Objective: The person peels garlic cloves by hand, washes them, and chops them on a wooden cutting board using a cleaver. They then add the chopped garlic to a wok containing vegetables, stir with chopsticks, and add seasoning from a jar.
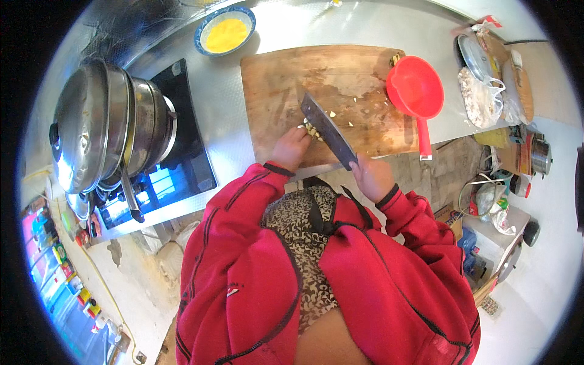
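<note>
A wooden cutting board [292, 77] lies on the metal-covered counter before me. On it my right hand [374, 175] is closed around the handle end of a dark-bladed cleaver [326, 127], whose blade slants up and to the left. Chopped pale pieces, apparently garlic, form a small pile [313, 131] along the blade's left side. The bent fingers of my left hand [292, 145] touch the edge of that pile; whether they pinch a piece cannot be told. A few loose bits [332, 114] are scattered right of the blade.
A red plastic ladle [417, 86] rests over the board's right edge. Behind the board's left corner stands a blue-rimmed bowl [199, 41] with yellow contents. At left, a large lidded steel pot [86, 127] stands on a black glass cooktop [194, 155]. Plastic bags [479, 98] sit at far right.
</note>
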Tool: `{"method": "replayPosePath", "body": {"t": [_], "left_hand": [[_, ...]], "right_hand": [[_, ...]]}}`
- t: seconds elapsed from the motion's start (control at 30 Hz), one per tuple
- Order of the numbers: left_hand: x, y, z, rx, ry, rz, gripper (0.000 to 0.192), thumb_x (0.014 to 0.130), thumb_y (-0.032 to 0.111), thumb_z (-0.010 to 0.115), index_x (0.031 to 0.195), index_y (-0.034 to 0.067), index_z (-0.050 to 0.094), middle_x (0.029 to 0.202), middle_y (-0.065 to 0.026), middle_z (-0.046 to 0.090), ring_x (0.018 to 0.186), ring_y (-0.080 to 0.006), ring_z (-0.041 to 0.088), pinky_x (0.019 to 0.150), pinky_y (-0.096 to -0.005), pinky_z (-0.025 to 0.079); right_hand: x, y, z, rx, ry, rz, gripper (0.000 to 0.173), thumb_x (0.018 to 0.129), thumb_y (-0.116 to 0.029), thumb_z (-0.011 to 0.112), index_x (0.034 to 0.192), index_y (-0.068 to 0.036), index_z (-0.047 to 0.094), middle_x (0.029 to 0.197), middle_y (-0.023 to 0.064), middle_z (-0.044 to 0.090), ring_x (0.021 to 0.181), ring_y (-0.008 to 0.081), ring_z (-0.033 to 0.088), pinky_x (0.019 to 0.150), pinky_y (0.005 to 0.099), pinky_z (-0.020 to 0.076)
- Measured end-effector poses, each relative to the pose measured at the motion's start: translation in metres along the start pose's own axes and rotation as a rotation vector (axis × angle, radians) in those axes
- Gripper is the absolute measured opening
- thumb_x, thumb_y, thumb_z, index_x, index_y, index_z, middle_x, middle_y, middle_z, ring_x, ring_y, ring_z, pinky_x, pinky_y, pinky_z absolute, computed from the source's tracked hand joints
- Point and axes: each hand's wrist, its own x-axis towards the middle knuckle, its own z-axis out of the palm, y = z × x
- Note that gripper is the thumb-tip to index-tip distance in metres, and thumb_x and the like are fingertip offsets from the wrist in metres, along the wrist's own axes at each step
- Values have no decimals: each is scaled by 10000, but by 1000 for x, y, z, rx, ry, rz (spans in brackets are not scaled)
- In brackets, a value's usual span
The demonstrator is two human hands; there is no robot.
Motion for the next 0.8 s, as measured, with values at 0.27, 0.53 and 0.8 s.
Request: {"method": "replayPosePath", "body": {"t": [0.27, 0.53, 0.8], "left_hand": [[2, 3, -1, -13, -7, -25, 95, 788, 79, 581, 875, 50, 604, 980, -92, 588, 899, -297, 581, 723, -389, 506], [-4, -2, 3, 28, -42, -29, 133, 779, 91, 559, 892, 33, 600, 982, -97, 577, 929, -290, 565, 760, -386, 501], [-11, -3, 1, -65, 12, -55, 144, 774, 64, 545, 908, 47, 596, 1013, -101, 572, 956, -301, 556, 785, -386, 498]], "right_hand": [[-3, -4, 2, 14, -74, -25, 248, 906, -286, 543, 857, -43, 523, 646, 182, 599, 588, 404, 594, 527, 510, 450], [2, -10, 2, 20, -122, -11, 261, 908, -290, 542, 869, -32, 528, 678, 198, 611, 635, 410, 606, 565, 512, 458], [-1, -6, 6, 35, -134, -9, 267, 916, -301, 533, 867, -39, 529, 706, 195, 615, 635, 407, 606, 571, 512, 462]]}}
